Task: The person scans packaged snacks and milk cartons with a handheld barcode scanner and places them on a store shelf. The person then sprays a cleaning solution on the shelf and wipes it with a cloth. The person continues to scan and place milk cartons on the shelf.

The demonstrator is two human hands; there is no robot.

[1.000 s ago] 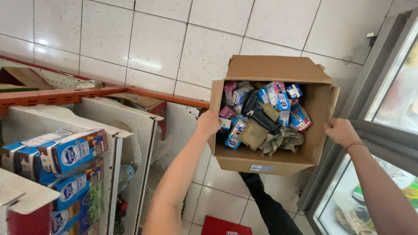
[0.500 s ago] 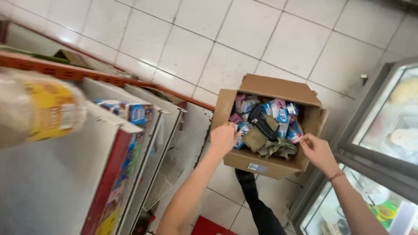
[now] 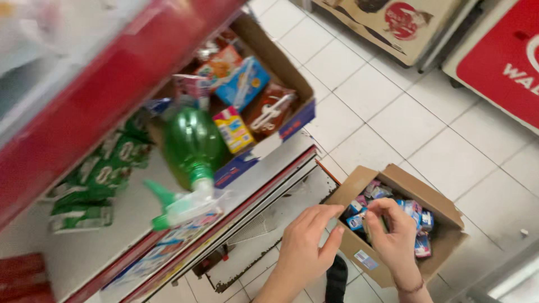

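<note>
Cardboard box (image 3: pixel 443 235) sits on the white tiled floor (image 3: pixel 449 146) directly under both hands, full of small blue and pink packets (image 3: pixel 416 213). Left hand (image 3: pixel 303 241) hovers at the box's near-left edge with fingers curled, holding nothing visible; right hand (image 3: pixel 393 235) reaches into the box, fingertips pinching a small blue packet (image 3: pixel 356 222). Left of the hands, a shelf (image 3: pixel 236 191) carries a green spray bottle (image 3: pixel 191 163) and a tray of snack packs (image 3: pixel 252 95).

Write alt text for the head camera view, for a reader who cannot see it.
Two bare hands reach into an open cardboard box of small colourful packets on a white tiled floor; the right hand pinches a blue packet, the left hand is beside it. At left, a green spray bottle lies on a shelf.
</note>
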